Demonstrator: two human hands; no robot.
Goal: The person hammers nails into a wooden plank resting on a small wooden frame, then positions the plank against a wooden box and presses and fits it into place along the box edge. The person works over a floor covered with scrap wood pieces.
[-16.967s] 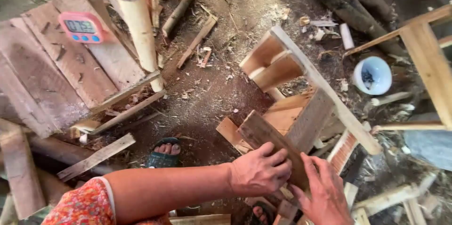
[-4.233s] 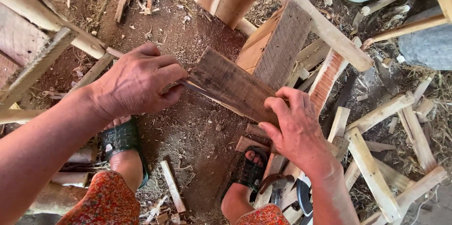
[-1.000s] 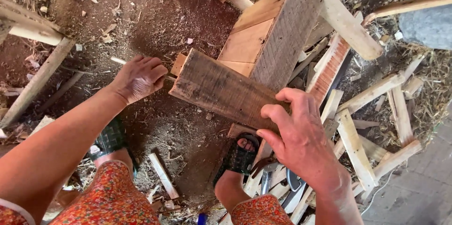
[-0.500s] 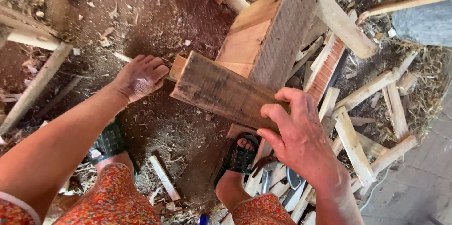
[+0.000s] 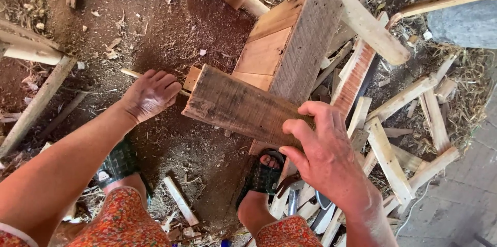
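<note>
Looking down from my head, I see my right hand [image 5: 323, 156] clamped on the near end of a weathered grey-brown board [image 5: 238, 106], thumb and fingers curled over its edge, so the board hangs tilted in the air above the dirt floor [image 5: 171, 24]. The board's far end points to my left, and there my left hand [image 5: 150, 94] reaches down toward the ground with its fingers bent loosely; its fingertips sit just beside that far end and close to a small pale wood block [image 5: 192, 78] and a thin stick [image 5: 137, 75] lying in the dirt. I cannot tell whether the left hand is gripping anything or only touching the ground. My two hands are well apart, one at each end of the board. Just behind the board stands a rough wooden frame [image 5: 290, 45] of pale and grey planks, with a long pale bar [image 5: 357, 17] slanting across its top. To my right lies a heap of pale offcut slats [image 5: 404, 123] over straw. My feet in dark sandals are planted below: the right foot [image 5: 264, 169] under the board's near end, the left foot [image 5: 118, 161] under my left forearm. A short pale stick [image 5: 181, 201] lies between them, and my orange patterned trousers [image 5: 124, 221] fill the bottom edge.
</note>
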